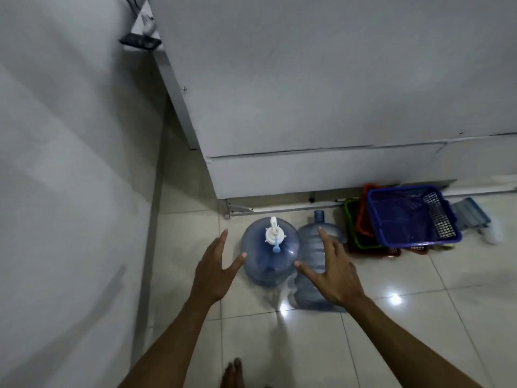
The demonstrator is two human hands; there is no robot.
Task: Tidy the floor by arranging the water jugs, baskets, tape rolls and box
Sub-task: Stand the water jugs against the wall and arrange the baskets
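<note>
Water jug with pump cap (pixel 270 254) stands upright on the tiled floor (pixel 419 317), touching a second, capless jug (pixel 316 264) on its right. Your left hand (pixel 215 273) and right hand (pixel 333 275) flank it, fingers spread wide, holding nothing. Stacked baskets (pixel 411 217) sit further right.

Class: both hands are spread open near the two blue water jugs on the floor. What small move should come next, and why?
Probably close both hands onto the sides of the jug with the pump. The left hand and right hand flank it, fingers spread, gripping nothing. It stands upright beside the uncapped jug, near the blue basket, so gripping it likely comes before any shifting.
</note>
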